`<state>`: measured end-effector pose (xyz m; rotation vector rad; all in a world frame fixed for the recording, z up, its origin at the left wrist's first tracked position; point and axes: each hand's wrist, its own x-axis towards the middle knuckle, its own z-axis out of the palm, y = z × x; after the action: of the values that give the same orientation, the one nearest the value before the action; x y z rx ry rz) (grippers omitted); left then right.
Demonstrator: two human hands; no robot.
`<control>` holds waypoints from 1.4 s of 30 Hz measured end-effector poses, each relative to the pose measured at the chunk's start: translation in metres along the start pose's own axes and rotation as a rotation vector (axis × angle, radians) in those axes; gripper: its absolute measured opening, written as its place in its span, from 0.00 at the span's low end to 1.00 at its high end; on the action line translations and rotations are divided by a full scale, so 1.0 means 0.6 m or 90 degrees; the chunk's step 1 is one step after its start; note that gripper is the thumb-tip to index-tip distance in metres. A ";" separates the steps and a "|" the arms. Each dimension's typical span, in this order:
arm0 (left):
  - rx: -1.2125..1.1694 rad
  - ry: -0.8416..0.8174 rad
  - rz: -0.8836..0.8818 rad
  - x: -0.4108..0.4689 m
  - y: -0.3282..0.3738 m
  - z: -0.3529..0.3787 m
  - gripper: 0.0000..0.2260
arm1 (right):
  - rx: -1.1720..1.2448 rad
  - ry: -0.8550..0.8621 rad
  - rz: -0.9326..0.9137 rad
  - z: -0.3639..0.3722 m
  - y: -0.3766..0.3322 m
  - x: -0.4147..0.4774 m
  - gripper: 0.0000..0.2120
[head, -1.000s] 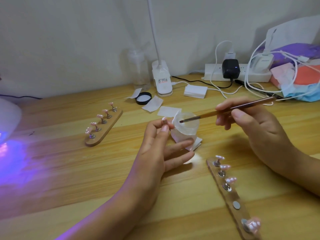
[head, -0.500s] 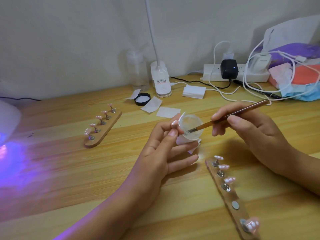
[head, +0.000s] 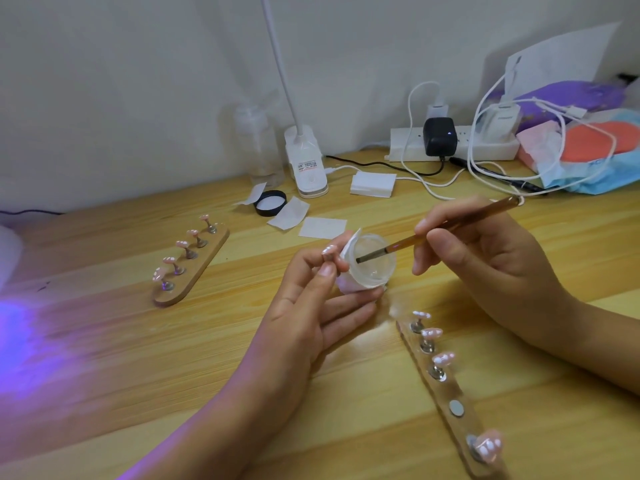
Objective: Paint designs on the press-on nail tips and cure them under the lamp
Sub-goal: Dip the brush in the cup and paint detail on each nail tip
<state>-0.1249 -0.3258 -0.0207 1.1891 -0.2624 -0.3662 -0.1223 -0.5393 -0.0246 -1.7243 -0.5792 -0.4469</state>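
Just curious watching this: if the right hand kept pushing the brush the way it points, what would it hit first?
Probably the inside of the small clear cup; the brush in the right hand already reaches into it.

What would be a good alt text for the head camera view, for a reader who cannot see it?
Right hand dips a brush into a small clear cup, which the left hand holds together with a nail tip, above a wooden table. Two wooden racks of nail tips lie nearby.

head-worn view, angled down, close over wooden desk (head: 145, 368), edges perhaps blurred
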 end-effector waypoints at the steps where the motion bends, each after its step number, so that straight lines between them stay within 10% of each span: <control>1: 0.003 -0.001 0.002 0.000 0.000 0.001 0.11 | -0.006 -0.006 -0.005 0.000 0.000 0.000 0.07; 31: -0.150 0.113 -0.071 0.005 0.015 -0.003 0.09 | 0.269 0.255 0.194 -0.035 0.028 0.038 0.16; 36: 0.095 0.214 0.038 -0.003 0.005 -0.001 0.14 | 0.301 0.240 0.221 -0.035 0.026 0.036 0.12; 42: 0.258 0.028 0.030 -0.010 -0.003 -0.001 0.03 | 0.345 0.174 0.256 -0.031 0.017 0.035 0.10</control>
<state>-0.1305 -0.3232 -0.0227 1.5841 -0.3362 -0.2514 -0.0994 -0.5562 -0.0163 -1.1904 -0.1246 -0.2039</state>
